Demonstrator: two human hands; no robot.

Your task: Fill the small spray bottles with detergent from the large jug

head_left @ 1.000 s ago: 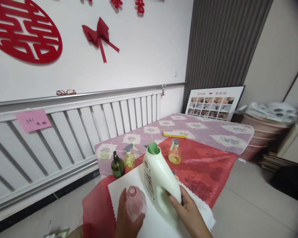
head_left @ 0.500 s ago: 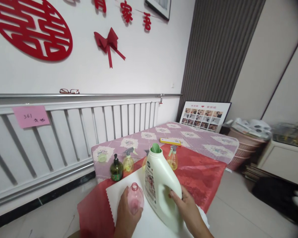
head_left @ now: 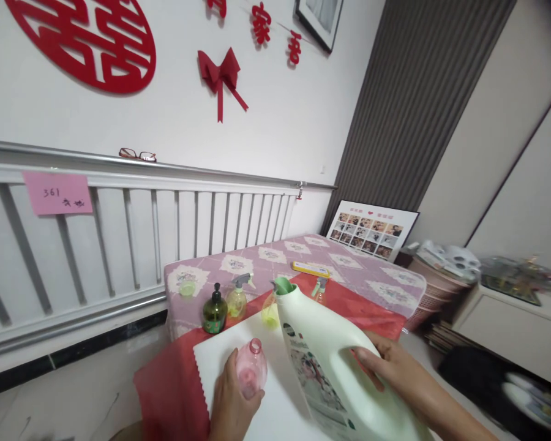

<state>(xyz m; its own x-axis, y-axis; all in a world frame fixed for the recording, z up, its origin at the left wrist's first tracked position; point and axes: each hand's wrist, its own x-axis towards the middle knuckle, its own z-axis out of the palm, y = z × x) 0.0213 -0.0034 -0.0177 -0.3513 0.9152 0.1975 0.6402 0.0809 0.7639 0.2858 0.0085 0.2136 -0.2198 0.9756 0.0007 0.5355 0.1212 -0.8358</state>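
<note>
My left hand (head_left: 232, 404) is wrapped round a small pink bottle (head_left: 251, 371) with an open neck, held over a white sheet (head_left: 220, 358) on the table. My right hand (head_left: 397, 370) grips the handle of a large white detergent jug (head_left: 330, 367). The jug is lifted and tilted, its green spout (head_left: 283, 285) pointing up and left, above and to the right of the pink bottle's mouth. The two containers are apart.
Behind the sheet stand a dark green pump bottle (head_left: 215, 312) and two yellow spray bottles (head_left: 237, 298), another spray bottle (head_left: 320, 289) further back. A red cloth (head_left: 169, 392) covers the low table. A white railing, a photo board (head_left: 371, 226) and a pink basket (head_left: 434, 288) surround it.
The jug has been lifted off the table and tilted toward me, now held in the air. The pink bottle stays in my left hand. The camera has turned upward and left.
</note>
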